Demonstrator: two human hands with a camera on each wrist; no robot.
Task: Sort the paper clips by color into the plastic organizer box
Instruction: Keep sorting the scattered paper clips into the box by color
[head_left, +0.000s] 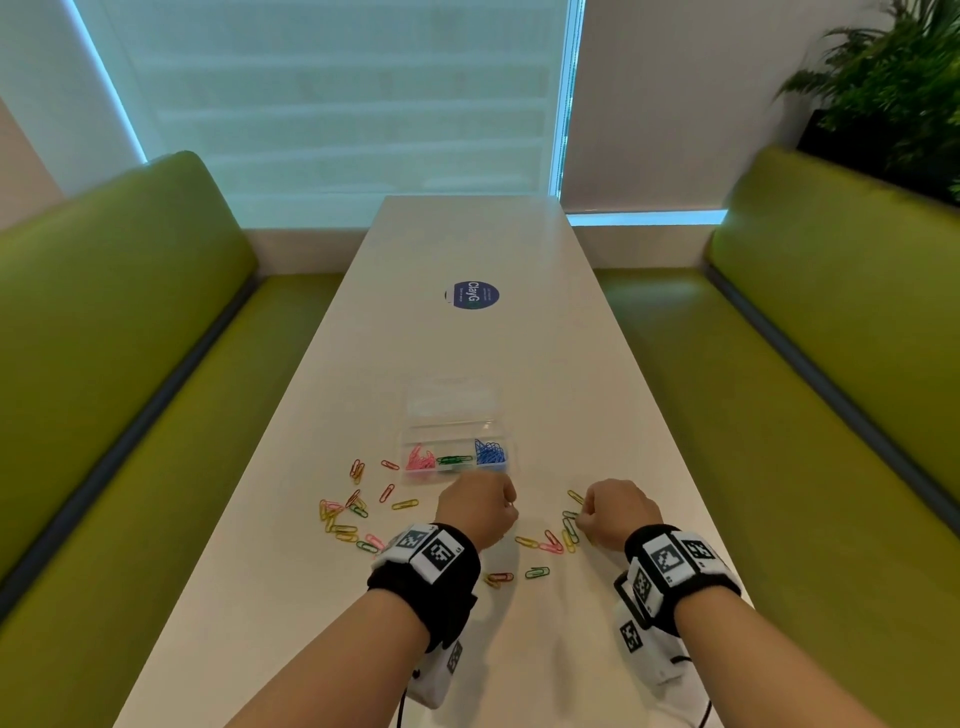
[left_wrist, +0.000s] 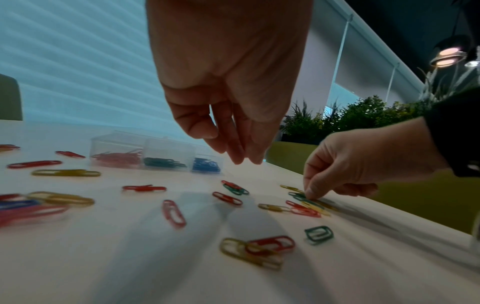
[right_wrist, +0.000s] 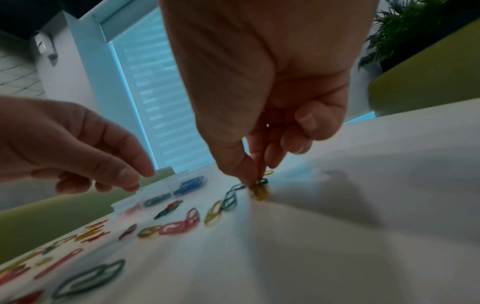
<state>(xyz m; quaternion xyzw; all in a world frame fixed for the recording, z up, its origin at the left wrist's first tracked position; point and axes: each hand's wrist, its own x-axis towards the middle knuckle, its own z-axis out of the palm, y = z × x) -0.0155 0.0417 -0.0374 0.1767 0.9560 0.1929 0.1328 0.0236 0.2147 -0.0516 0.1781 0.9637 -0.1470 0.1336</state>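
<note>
A clear plastic organizer box (head_left: 415, 446) lies open on the white table (head_left: 467, 343), holding pink (head_left: 420, 459), green (head_left: 454, 460) and blue clips (head_left: 490, 452) in separate compartments. Loose clips in several colors lie scattered left (head_left: 353, 512) and right (head_left: 556, 540) of my hands. My left hand (head_left: 488, 501) hovers just in front of the box with fingers (left_wrist: 240, 156) pointing down, and I see nothing in them. My right hand (head_left: 582, 519) reaches to the tabletop, thumb and forefinger pinching a green clip (right_wrist: 262, 181) beside a yellow clip (right_wrist: 259, 193).
The box lid (head_left: 451, 405) lies flat behind the compartments. A round blue sticker (head_left: 475, 295) sits farther up the table. Green benches (head_left: 130, 338) (head_left: 831, 338) flank the narrow table, and a plant (head_left: 893, 88) stands at the back right.
</note>
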